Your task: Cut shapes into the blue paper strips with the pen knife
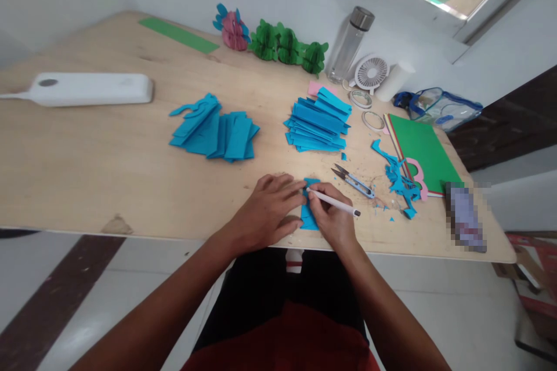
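A small piece of blue paper (pixel 309 217) lies at the table's front edge, between my hands. My left hand (pixel 272 208) rests flat beside it, fingers spread and fingertips on its left side. In my right hand (pixel 334 220) is a white pen (pixel 335 202), held in a writing grip with its tip at the upper part of the paper. Just right of the pen lie thread snips (pixel 354 181) with blue handles. Beyond my hands are a stack of folded blue paper strips (pixel 317 124) and, farther left, a fanned pile of blue paper pieces (pixel 217 133).
Blue paper scraps (pixel 398 177) lie beside a green paper stack (pixel 426 151) on the right. Along the wall stand green paper ornaments (pixel 287 45), a pink one (pixel 235 32), a glass bottle (pixel 348 46) and a small fan (pixel 371 72). A white long device (pixel 93 90) lies left.
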`<action>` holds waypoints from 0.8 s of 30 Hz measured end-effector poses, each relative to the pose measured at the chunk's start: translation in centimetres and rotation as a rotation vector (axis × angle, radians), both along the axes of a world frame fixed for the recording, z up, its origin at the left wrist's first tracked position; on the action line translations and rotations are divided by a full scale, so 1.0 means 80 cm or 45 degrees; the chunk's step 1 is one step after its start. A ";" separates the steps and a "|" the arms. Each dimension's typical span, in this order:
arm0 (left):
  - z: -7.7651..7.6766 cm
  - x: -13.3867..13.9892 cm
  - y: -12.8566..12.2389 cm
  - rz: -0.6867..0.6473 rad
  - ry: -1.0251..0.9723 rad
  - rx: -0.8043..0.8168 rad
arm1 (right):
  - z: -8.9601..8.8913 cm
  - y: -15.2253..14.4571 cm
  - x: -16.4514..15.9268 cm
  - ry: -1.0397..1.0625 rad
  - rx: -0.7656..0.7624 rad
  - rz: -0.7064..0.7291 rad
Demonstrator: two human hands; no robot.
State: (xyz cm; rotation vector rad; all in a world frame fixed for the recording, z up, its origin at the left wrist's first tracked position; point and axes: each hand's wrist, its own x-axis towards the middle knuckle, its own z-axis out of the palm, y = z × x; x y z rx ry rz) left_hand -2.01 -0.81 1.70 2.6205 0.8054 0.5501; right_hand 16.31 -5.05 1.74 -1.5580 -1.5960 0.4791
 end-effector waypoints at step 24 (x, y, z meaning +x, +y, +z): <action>-0.002 0.001 0.000 0.001 -0.010 0.003 | 0.002 -0.003 -0.001 0.003 0.026 -0.029</action>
